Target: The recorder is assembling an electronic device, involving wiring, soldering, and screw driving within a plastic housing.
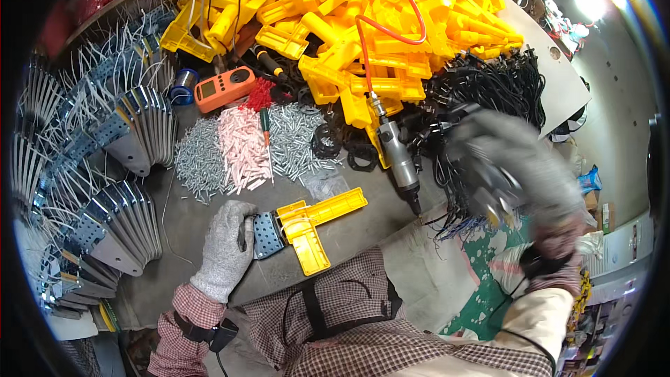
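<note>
My left hand (227,248), in a grey glove, is closed on the edge of a blue perforated metal plate (268,236) just above the tabletop. The plate's other end meets a yellow plastic casing (303,230), T-shaped, with its hollow inside facing up. On the right, my gloved right hand (520,167) is smeared by motion over a bundle of black power cords (447,181). Its fingers cannot be made out, nor whether anything is in them. Between the hands lies a grey pneumatic screwdriver (398,157) on a red coiled hose (412,36).
Yellow casings (391,21) are heaped at the back. Silver screws (199,157) and pink sleeves (241,150) lie in piles mid-table, near an orange meter (225,89), a solder spool (184,86) and a small screwdriver (265,126). Stacked metal plates with white wires (122,223) fill the left.
</note>
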{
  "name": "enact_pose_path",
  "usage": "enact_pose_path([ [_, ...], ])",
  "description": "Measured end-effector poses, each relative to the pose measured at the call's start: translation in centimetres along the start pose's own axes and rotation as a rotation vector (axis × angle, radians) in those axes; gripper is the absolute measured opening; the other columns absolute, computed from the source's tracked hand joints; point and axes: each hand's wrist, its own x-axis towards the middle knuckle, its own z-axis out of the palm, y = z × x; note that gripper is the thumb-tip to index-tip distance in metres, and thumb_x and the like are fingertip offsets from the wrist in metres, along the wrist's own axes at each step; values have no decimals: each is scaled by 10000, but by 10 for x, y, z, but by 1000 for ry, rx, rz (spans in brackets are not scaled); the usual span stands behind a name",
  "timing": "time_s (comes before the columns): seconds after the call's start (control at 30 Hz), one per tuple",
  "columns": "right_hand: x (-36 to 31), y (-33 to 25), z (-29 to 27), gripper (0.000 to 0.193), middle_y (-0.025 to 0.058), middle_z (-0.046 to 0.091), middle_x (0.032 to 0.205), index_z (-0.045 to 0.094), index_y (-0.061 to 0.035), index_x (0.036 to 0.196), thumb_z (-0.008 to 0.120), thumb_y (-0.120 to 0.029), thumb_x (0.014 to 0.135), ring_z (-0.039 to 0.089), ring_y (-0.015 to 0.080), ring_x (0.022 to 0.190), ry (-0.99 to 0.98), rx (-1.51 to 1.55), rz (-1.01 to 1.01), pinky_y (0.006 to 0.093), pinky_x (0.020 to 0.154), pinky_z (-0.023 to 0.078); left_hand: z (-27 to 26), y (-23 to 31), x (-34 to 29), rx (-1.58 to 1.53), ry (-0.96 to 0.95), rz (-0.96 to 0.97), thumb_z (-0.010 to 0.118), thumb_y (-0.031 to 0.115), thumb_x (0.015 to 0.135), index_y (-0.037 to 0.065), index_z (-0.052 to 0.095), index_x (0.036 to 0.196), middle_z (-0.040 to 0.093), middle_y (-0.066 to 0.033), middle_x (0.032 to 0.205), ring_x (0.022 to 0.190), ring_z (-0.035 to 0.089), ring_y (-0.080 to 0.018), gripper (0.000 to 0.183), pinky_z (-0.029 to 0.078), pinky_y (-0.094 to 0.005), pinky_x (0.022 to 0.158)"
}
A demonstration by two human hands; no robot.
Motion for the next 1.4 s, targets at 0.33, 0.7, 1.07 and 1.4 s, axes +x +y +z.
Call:
enact_pose_path([
  [0.33,220,111,88,399,176,635,1172,541,-122,1313,567,-56,920,698,404,898,963,-829,-261,485,708,582,-18,2,-34,28,15,56,597,23,880,48,582,1080,590,-163,1046,994,593,-374,202,479,-464,912],
  [0.7,52,103,153,310,-4,540,1015,654,-170,1054,708,-219,753,570,193,980,-360,-921,-816,325,923,518,-23,3,-38,57,-67,-10,574,-24,867,38,588,1071,620,-163,1025,982,604,-372,213,483,-453,901],
  [1.07,161,41,169,223,204,648,911,565,10,1173,564,-150,1018,672,358,803,154,-202,-373,426,710,549,-18,8,56,-1239,-193,-531,627,100,964,-21,556,1325,640,-44,1020,818,575,-104,387,514,-262,838],
  [1.4,173,76,189,206,78,696,913,700,-11,1141,654,-129,978,651,132,803,185,339,-176,291,729,524,-20,5,53,-818,186,-475,663,80,973,-22,627,1227,668,-57,1025,899,622,-108,275,525,-257,825],
])
